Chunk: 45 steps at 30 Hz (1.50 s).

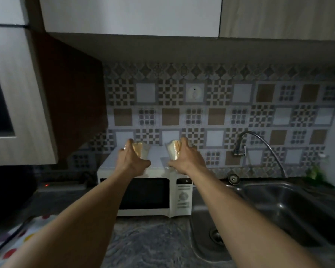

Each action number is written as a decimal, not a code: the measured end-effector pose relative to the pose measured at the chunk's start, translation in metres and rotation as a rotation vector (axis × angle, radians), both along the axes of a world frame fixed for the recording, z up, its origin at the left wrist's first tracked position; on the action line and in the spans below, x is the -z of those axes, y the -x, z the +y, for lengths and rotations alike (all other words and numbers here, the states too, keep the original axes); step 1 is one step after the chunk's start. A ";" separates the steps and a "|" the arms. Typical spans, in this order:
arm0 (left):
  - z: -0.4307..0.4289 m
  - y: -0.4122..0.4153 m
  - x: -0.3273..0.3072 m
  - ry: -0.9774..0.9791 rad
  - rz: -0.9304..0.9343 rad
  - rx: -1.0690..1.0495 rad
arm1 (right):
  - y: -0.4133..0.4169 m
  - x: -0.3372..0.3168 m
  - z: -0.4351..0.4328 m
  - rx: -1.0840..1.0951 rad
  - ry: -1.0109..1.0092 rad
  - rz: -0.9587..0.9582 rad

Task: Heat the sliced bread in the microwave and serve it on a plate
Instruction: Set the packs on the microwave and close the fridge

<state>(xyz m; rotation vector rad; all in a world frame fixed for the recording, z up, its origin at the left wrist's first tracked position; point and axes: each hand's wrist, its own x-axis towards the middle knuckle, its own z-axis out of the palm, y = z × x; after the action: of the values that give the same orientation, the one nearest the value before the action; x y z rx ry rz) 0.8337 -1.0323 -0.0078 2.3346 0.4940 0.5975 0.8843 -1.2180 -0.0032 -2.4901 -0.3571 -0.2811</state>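
Observation:
A white microwave (159, 210) stands on the dark counter with its door closed. On its top are two packs of sliced bread in clear wrap. My left hand (131, 161) grips the left bread pack (140, 150). My right hand (186, 157) grips the right bread pack (172, 149). Both arms reach forward over the microwave. No plate is in view.
A steel sink (290, 207) with a tap (240, 149) lies to the right of the microwave. A polka-dot cloth (17, 240) covers the near left counter. Cabinets hang overhead, and a dark appliance stands far left.

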 end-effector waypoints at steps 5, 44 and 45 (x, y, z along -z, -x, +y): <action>0.029 -0.046 0.016 0.013 0.035 -0.042 | -0.050 0.015 0.028 -0.022 0.017 0.057; 0.130 -0.265 0.094 -0.058 0.143 -0.018 | -0.230 0.074 0.158 -0.063 0.020 0.235; 0.130 -0.265 0.094 -0.063 0.143 -0.019 | -0.230 0.074 0.158 -0.067 0.021 0.235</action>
<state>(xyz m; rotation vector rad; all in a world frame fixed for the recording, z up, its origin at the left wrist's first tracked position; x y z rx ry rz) 1.0983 -0.9023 -0.1017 2.4461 0.5702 0.4630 1.1144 -1.0603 -0.0773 -2.4919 -0.3457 0.0423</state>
